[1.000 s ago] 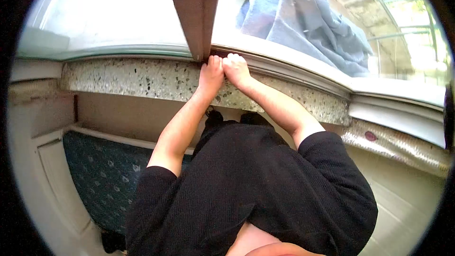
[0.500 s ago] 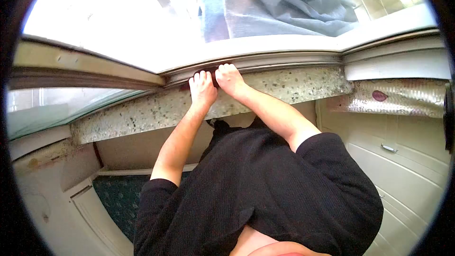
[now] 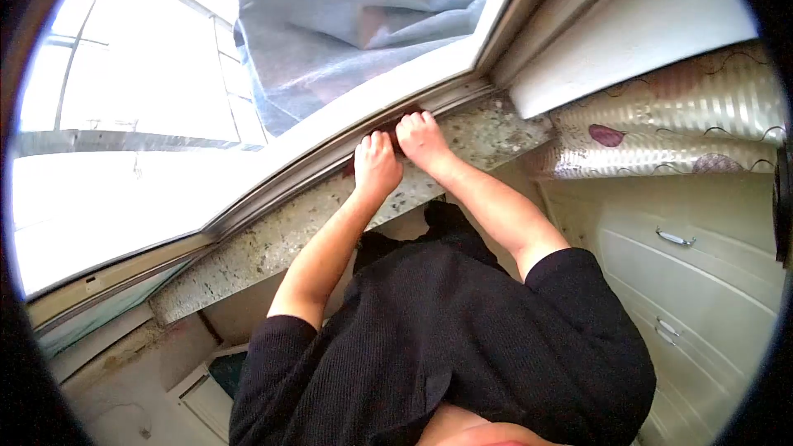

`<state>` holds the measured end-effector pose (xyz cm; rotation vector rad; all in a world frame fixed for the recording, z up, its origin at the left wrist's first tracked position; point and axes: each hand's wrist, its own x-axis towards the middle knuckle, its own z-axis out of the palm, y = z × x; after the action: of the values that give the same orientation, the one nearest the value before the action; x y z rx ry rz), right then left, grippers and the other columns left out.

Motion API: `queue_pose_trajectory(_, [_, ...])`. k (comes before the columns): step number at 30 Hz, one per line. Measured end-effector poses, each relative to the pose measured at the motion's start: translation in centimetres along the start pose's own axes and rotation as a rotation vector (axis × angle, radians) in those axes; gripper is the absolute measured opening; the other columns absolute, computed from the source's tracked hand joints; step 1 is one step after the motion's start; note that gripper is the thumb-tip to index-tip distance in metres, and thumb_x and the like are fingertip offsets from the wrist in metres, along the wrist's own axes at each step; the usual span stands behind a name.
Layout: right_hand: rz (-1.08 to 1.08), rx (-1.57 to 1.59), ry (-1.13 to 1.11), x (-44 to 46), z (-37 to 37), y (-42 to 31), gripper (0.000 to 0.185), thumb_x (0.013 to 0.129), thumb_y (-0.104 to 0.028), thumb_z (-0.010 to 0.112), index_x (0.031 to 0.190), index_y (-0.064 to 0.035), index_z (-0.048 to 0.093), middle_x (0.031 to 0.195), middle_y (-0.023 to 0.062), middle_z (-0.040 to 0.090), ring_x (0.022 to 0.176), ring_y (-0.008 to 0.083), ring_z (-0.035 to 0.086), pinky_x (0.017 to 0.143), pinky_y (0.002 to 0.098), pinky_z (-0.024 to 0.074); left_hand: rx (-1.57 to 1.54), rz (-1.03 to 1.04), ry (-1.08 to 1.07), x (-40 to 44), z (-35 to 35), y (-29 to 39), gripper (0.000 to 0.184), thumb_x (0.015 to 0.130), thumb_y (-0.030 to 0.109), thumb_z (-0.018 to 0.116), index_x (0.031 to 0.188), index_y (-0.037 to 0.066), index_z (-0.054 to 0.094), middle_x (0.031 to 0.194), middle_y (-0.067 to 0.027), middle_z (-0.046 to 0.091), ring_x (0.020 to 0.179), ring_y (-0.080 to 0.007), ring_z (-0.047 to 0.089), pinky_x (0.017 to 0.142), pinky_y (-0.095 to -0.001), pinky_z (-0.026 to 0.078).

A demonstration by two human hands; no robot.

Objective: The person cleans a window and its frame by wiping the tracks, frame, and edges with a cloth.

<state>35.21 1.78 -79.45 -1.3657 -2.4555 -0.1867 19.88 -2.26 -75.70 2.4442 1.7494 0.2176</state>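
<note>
Along the window frame [image 3: 281, 193], above the speckled sill [image 3: 273, 239], the left hand [image 3: 378, 168] curls its fingers downward, close beside the right hand [image 3: 421, 140], whose fingers bend likewise. Between and beneath them sits a dark reddish piece [image 3: 394, 139], mostly hidden; whether either hand grips it, I cannot tell. It looks light and soft, probably best pinched near both ends.
</note>
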Motion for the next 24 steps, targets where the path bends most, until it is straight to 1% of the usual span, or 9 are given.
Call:
queue_pose_trajectory(2, [0.087, -0.034, -0.068, -1.1, -1.2, 4.5, 0.009, 0.085, -0.018, 0.057, 0.084, -0.0114, 0.064, 0.089, 0.0055, 0.062, 0.091, 0.0235, 0.06, 0.085, 0.0407, 0.0466, -0.021, 0.068, -0.008, 3.1, 0.1, 3.7, 0.037, 0.072, 0.016, 0.068, 0.104, 0.0, 0.058, 0.103, -0.016, 0.058, 0.1, -0.034, 0.06, 0.085, -0.0437, 0.05])
queue_pose_trajectory(6, [0.247, -0.162, -0.14, -3.1, -1.9, 11.7, 0.01, 0.088, -0.017, 0.058, 0.09, -0.012, 0.067, 0.094, 0.0051, 0.063, 0.098, 0.0234, 0.061, 0.088, 0.0431, 0.0485, 0.035, 0.199, -0.07, 9.2, 2.4, 9.8, 0.039, 0.075, 0.017, 0.068, 0.11, 0.0, 0.059, 0.107, -0.0143, 0.058, 0.103, -0.032, 0.058, 0.089, -0.0415, 0.049])
queue_pose_trajectory(8, [0.289, -0.25, -0.161, -3.9, -2.3, 13.7, 0.012, 0.088, -0.019, 0.06, 0.091, -0.0122, 0.069, 0.094, 0.0054, 0.064, 0.098, 0.0232, 0.062, 0.088, 0.045, 0.0494, 0.129, 0.238, -0.083, 11.9, 3.4, 11.5, 0.035, 0.078, 0.017, 0.068, 0.11, 0.003, 0.061, 0.106, -0.0124, 0.059, 0.101, -0.0306, 0.06, 0.086, -0.0411, 0.052])
queue_pose_trajectory(10, [0.296, -0.175, -0.147, -4.7, -2.1, 14.3, 0.014, 0.089, -0.018, 0.059, 0.1, -0.0119, 0.067, 0.104, 0.0042, 0.063, 0.104, 0.0226, 0.061, 0.085, 0.0427, 0.0535, 0.157, 0.219, -0.084, 13.6, 4.7, 12.4, 0.029, 0.08, 0.015, 0.068, 0.107, 0.007, 0.061, 0.106, -0.0109, 0.06, 0.1, -0.0303, 0.061, 0.083, -0.0424, 0.053])
queue_pose_trajectory(13, [0.27, -0.087, 0.039, -5.9, -3.1, 14.2, 0.02, 0.091, -0.017, 0.058, 0.109, -0.0101, 0.062, 0.112, 0.0034, 0.06, 0.112, 0.0221, 0.058, 0.081, 0.0394, 0.0562, 0.138, 0.293, -0.009, 13.3, 4.3, 10.8, 0.02, 0.082, 0.015, 0.069, 0.1, 0.012, 0.06, 0.098, -0.0057, 0.062, 0.092, -0.0269, 0.065, 0.076, -0.0388, 0.055])
queue_pose_trajectory(18, [0.175, 0.139, -0.059, -6.6, -4.4, 12.6, 0.024, 0.09, -0.013, 0.059, 0.113, -0.0104, 0.065, 0.112, 0.0065, 0.062, 0.11, 0.0255, 0.061, 0.087, 0.0409, 0.0521, 0.074, 0.317, 0.026, 9.8, 3.0, 6.2, 0.014, 0.085, 0.013, 0.064, 0.098, 0.013, 0.059, 0.092, -0.0065, 0.062, 0.088, -0.0266, 0.066, 0.077, -0.0403, 0.053])
queue_pose_trajectory(19, [0.141, 0.189, -0.102, -6.8, -4.2, 12.0, 0.026, 0.09, -0.012, 0.059, 0.115, -0.0104, 0.066, 0.113, 0.0073, 0.063, 0.109, 0.0265, 0.062, 0.088, 0.0412, 0.0517, 0.011, 0.289, -0.02, 8.8, 2.0, 5.6, 0.011, 0.084, 0.013, 0.065, 0.094, 0.011, 0.061, 0.094, -0.0089, 0.063, 0.091, -0.0304, 0.066, 0.079, -0.042, 0.053])
queue_pose_trajectory(22, [0.145, 0.279, -0.123, -6.6, -4.2, 8.1, 0.027, 0.079, -0.012, 0.072, 0.106, -0.0116, 0.067, 0.108, 0.0077, 0.062, 0.103, 0.0295, 0.061, 0.087, 0.0431, 0.0504, -0.201, 0.261, -0.181, 5.1, -1.3, 4.5, 0.012, 0.083, 0.012, 0.065, 0.094, 0.007, 0.065, 0.095, -0.0114, 0.064, 0.094, -0.0347, 0.066, 0.085, -0.0436, 0.053])
queue_pose_trajectory(24, [0.122, 0.387, -0.123, -6.4, -4.2, 5.8, 0.029, 0.075, -0.009, 0.074, 0.103, -0.0109, 0.065, 0.109, 0.0089, 0.062, 0.107, 0.031, 0.061, 0.091, 0.0437, 0.0499, -0.274, 0.238, -0.077, 1.9, -1.8, 2.5, 0.018, 0.083, 0.01, 0.064, 0.099, 0.004, 0.068, 0.097, -0.0139, 0.067, 0.096, -0.0381, 0.066, 0.088, -0.0432, 0.054])
